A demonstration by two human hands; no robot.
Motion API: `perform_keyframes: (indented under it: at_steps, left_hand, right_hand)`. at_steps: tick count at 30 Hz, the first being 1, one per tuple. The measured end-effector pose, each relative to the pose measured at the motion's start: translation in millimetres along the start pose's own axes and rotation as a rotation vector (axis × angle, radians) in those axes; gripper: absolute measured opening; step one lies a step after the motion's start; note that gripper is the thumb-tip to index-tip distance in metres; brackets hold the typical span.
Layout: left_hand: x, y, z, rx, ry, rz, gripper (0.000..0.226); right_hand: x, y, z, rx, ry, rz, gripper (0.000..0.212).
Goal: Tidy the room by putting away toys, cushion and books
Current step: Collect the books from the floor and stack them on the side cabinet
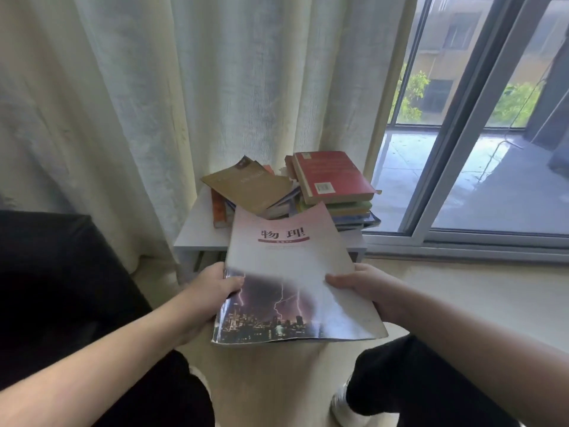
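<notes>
- Pale curtains (pixel 138 103) hang across the background from 9 o'clock to 12 o'clock. A sliding window (pixel 471 124) with a grey frame fills the sector from 1 o'clock to 3 o'clock.
- A small white table (pixel 197 229) stands against the curtains, at 12 o'clock from the hands.
- Two untidy piles of books lie on the table. A brown book (pixel 249 186) tops the left pile and lies askew. A red book (pixel 332 174) tops the right pile, with a barcode label facing up.
- The physics textbook (pixel 292 266) is held face up above the floor (pixel 462 297), in front of the table. Its far edge overlaps the table's front edge and the foot of both piles in this view; contact with them cannot be determined.
- The cover shows a pink upper band, a printed title, and lightning over a city skyline along the near edge.
- The left hand (pixel 212 288) grips the textbook's left edge, at 9 o'clock on the cover. The thumb lies on the cover; the fingers are hidden beneath.
- The right hand (pixel 366 285) grips the right edge, at 3 o'clock on the cover. The thumb presses on the cover; the fingers are hidden beneath.
- A black piece of furniture (pixel 46 272) occupies the 8 o'clock to 9 o'clock sector.
- Two legs in black trousers (pixel 415 380) appear at 6 o'clock, and a white shoe (pixel 345 405) rests on the floor at 5 o'clock.
</notes>
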State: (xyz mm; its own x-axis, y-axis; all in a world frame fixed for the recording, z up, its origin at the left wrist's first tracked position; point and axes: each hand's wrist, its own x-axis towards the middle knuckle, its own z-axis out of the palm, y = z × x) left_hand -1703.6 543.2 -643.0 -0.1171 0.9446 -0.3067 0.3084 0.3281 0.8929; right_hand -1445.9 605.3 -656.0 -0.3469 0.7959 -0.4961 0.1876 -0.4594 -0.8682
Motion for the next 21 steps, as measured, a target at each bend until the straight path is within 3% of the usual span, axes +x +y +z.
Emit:
perform_keyframes:
  at_steps: [5, 9, 14, 18, 21]
  left_hand:
    - [-21.5, -32.6, 16.1, -0.025, -0.116, -0.172, 0.014]
    - [1.3, -52.8, 35.3, 0.021, -0.105, -0.245, 0.034]
    - [73.7, -90.2, 69.9, 0.163, -0.068, -0.288, 0.017]
    - [111.0, -111.3, 95.0, 0.238, -0.054, -0.355, 0.028]
    - [134.6, -127.3, 110.1, 0.220, -0.068, -0.401, 0.025]
  right_hand:
    - [-20.6, 41.9, 3.9, -0.013, -0.014, 0.179, 0.010]
    - [-2.9, 64.3, -5.4, -0.019, 0.061, 0.283, 0.014]
    - [48.9, 94.0, -15.9, -0.015, 0.164, 0.371, 0.012]
    - [86.4, 116.7, -21.8, -0.022, 0.251, 0.363, 0.008]
    - [112.8, 129.9, -29.7, 0.049, 0.245, 0.462, 0.005]
